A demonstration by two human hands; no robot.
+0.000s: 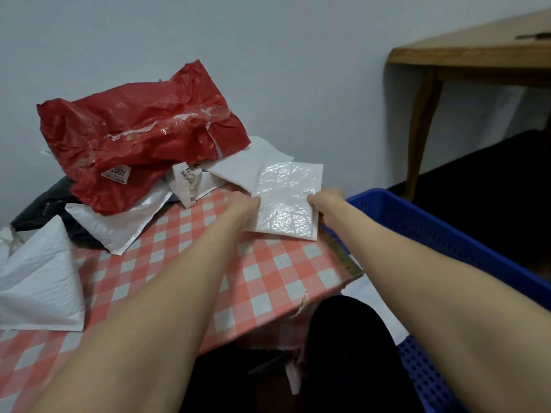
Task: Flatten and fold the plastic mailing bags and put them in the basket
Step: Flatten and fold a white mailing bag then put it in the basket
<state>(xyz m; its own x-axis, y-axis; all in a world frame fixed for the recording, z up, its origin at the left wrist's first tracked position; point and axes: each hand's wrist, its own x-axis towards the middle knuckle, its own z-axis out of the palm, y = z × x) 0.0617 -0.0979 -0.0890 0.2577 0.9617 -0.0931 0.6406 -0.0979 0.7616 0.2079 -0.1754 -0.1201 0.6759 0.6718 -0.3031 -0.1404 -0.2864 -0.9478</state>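
A white bubble mailing bag (284, 201) lies flat near the far right corner of the table with the red-checked cloth (185, 263). My left hand (243, 205) grips its left edge and my right hand (323, 201) grips its right edge. A blue plastic basket (441, 231) stands just right of the table, beside my right arm. A large crumpled red mailing bag (140, 135) tops a pile of white bags (119, 225) and a black bag (41, 210) at the back left. Another white bag (38, 281) lies at the left edge.
A wooden table (465, 58) stands at the far right against the pale wall. The checked table's right edge (343, 251) runs right beside the basket. My dark-clothed legs (343, 353) are below the table's near corner.
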